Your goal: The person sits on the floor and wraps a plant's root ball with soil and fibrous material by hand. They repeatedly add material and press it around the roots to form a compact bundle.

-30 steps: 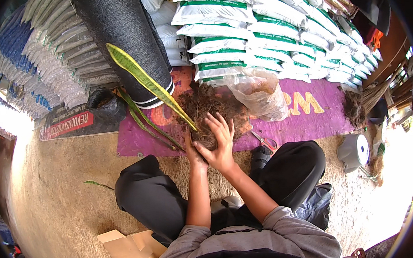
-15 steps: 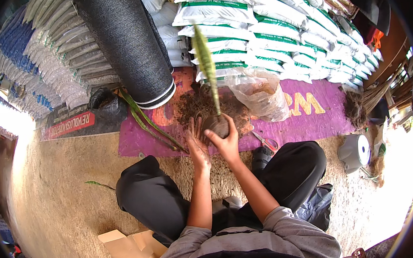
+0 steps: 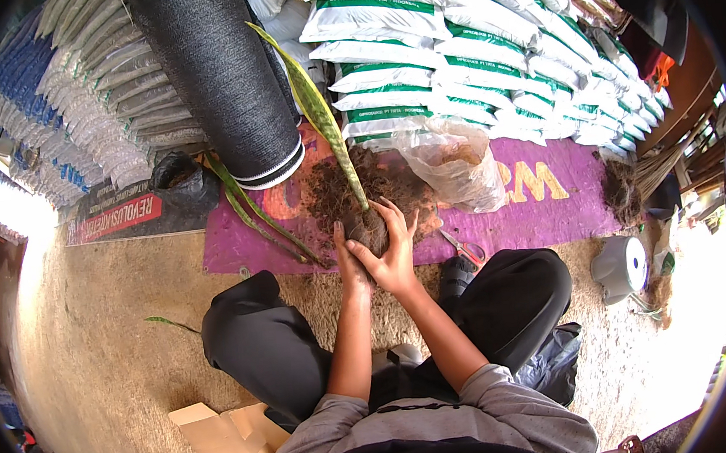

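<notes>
Your left hand [image 3: 351,261] is back against the root ball [image 3: 369,231], right hand [image 3: 396,259] cupping its other side; leaf [image 3: 321,107], near upright half a second ago, leans left beyond them: ball turned, seemingly pressed from a new side.

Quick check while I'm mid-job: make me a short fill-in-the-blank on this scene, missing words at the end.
1. The left hand and right hand cup a brown root ball with one long, pointed ____ rising from it.
2. The scissors lie to the ____ of both hands.
3. The sheet beneath the clear plastic bag is mostly ____.
4. The stacked white sacks carry bands coloured ____.

Missing words: leaf; right; purple; green.
</notes>
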Demonstrator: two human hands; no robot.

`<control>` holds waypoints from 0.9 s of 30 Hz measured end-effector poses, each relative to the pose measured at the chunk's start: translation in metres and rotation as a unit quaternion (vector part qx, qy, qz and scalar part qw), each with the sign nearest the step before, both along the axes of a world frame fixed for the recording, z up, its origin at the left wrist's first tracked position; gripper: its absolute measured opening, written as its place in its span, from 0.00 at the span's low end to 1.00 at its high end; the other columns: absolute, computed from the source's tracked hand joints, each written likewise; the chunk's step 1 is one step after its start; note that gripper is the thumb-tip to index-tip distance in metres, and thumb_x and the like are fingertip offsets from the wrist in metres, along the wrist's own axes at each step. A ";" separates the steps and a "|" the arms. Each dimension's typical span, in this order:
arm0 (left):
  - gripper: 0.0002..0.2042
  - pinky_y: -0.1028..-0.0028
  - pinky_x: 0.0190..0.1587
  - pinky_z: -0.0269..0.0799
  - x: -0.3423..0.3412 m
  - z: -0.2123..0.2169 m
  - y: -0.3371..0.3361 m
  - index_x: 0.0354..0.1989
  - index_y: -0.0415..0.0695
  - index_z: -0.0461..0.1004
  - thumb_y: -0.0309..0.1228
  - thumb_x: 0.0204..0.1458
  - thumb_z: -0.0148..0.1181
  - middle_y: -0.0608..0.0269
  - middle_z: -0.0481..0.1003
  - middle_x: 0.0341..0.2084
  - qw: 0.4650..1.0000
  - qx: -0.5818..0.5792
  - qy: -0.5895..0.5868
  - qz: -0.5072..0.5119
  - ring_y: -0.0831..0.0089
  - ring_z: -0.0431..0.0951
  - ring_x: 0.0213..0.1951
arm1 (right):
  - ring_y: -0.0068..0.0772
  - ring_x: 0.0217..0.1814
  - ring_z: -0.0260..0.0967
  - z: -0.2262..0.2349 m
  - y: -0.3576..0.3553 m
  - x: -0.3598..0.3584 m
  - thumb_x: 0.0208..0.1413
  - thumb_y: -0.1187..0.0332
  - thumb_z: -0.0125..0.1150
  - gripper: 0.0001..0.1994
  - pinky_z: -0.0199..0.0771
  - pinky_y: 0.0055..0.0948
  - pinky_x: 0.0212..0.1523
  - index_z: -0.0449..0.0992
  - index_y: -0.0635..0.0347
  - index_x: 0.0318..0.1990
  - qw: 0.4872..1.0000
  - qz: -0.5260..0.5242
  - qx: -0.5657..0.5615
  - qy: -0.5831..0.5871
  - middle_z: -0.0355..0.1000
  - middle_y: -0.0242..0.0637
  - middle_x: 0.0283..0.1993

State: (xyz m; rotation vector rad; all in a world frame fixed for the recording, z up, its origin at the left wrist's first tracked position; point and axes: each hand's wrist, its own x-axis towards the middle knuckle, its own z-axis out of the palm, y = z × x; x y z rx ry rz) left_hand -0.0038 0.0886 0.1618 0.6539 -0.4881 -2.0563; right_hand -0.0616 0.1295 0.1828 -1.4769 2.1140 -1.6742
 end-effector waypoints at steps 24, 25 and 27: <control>0.31 0.65 0.54 0.63 0.008 -0.012 -0.009 0.55 0.43 0.61 0.58 0.54 0.40 0.56 0.64 0.50 0.989 0.088 0.115 0.012 0.63 0.66 0.51 | 0.48 0.59 0.57 0.018 0.005 0.002 0.44 0.70 0.61 0.21 0.46 0.52 0.61 0.69 0.59 0.50 0.979 0.034 -0.067 0.191 0.63 0.43 0.54; 0.31 0.66 0.53 0.64 0.008 -0.015 -0.009 0.55 0.43 0.61 0.57 0.54 0.40 0.56 0.65 0.50 0.991 0.071 0.110 0.005 0.64 0.66 0.51 | 0.49 0.59 0.57 0.017 0.004 0.002 0.45 0.70 0.61 0.21 0.48 0.51 0.61 0.69 0.60 0.49 0.982 0.045 -0.064 0.171 0.63 0.44 0.54; 0.30 0.67 0.53 0.65 0.008 -0.020 -0.007 0.54 0.43 0.63 0.56 0.55 0.38 0.57 0.66 0.50 0.994 0.035 0.099 -0.007 0.65 0.67 0.50 | 0.50 0.59 0.57 0.014 0.001 0.006 0.45 0.69 0.61 0.20 0.51 0.47 0.60 0.69 0.61 0.49 0.987 0.069 -0.058 0.130 0.63 0.44 0.54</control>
